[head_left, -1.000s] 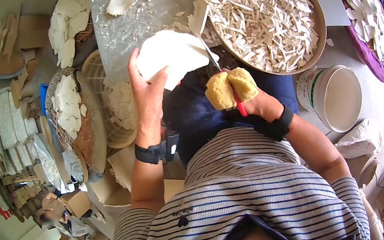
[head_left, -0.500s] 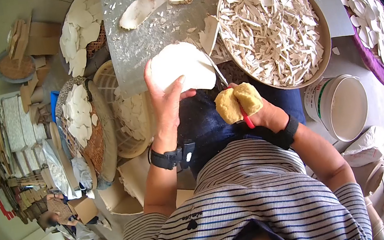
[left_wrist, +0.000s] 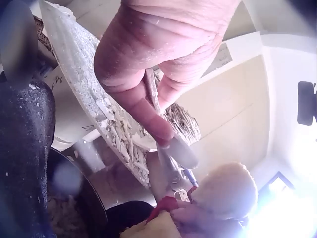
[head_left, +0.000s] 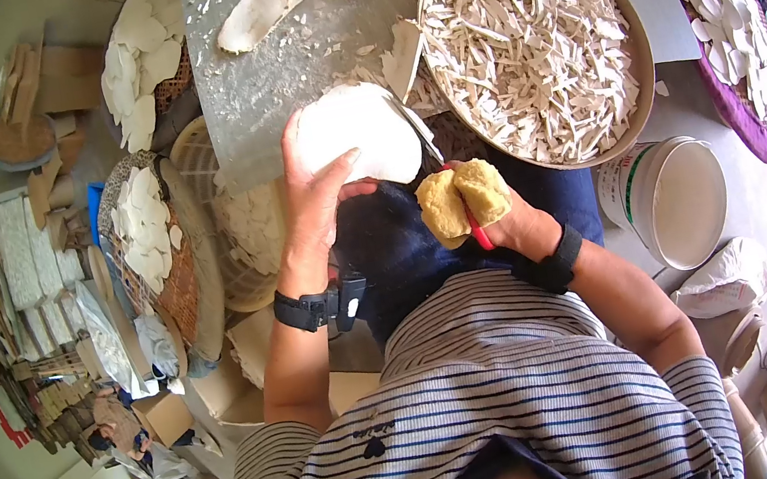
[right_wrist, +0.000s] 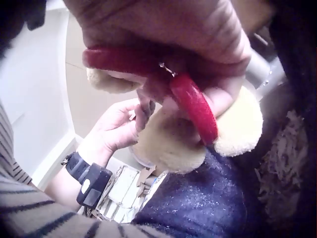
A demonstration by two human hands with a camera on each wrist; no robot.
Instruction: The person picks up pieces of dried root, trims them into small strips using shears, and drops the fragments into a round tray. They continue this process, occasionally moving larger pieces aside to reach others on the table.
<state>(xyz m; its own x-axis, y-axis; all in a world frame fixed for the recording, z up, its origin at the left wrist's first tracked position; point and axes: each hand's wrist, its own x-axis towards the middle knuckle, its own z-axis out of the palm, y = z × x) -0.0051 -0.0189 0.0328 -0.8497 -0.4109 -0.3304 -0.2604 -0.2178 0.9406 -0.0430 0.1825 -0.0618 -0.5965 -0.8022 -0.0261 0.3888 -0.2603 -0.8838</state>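
A flat, pale white piece (head_left: 356, 137) is pinched in my left hand (head_left: 313, 211), thumb on its upper face. The left wrist view shows the left hand (left_wrist: 158, 54) gripping it almost edge-on. My right hand (head_left: 523, 226) holds scissors by their red handles (head_left: 480, 231), which the right wrist view shows as red loops (right_wrist: 195, 106) in the curled right hand (right_wrist: 173, 29). Yellow padding (head_left: 445, 211) covers part of the grip and fingers. The scissor blades (head_left: 426, 139) lie along the piece's right edge; whether they touch it, I cannot tell.
A round tray (head_left: 645, 54) heaped with white slivers stands on the grey table (head_left: 247, 90), beside larger pale pieces (head_left: 260, 16). A white bucket (head_left: 686, 199) stands at right. Baskets of pale pieces lie on both sides. A person (head_left: 117, 421) is at far left.
The white piece has turned in my left hand and shows a rounder outline. The left fingers have shifted beneath it, while the right hand keeps its hold on the scissors.
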